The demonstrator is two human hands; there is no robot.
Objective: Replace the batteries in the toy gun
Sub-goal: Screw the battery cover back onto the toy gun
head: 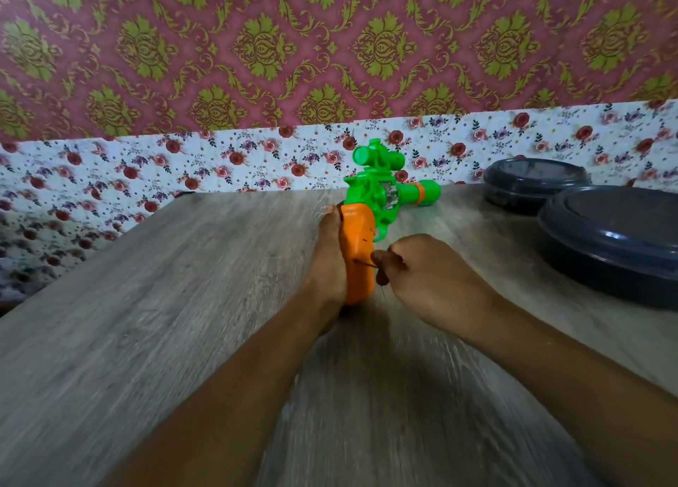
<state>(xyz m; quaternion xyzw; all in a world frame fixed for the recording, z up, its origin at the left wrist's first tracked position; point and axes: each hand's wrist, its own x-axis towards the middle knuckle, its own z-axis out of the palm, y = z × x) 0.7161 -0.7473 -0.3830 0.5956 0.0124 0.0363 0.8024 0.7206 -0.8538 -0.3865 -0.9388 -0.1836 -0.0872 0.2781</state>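
A green toy gun (381,193) with an orange grip (357,255) and a scope on top stands over the middle of the wooden table (183,284), muzzle pointing right and away. My left hand (328,262) clasps the orange grip from the left side. My right hand (429,270) is closed around a thin dark tool, likely a small screwdriver (365,264), whose tip touches the right face of the grip. No batteries show.
Two dark grey round lidded containers stand at the right: one near the table's back edge (532,182), a larger one closer (616,244). A floral-papered wall rises behind the table. The table's left edge runs diagonally at the left.
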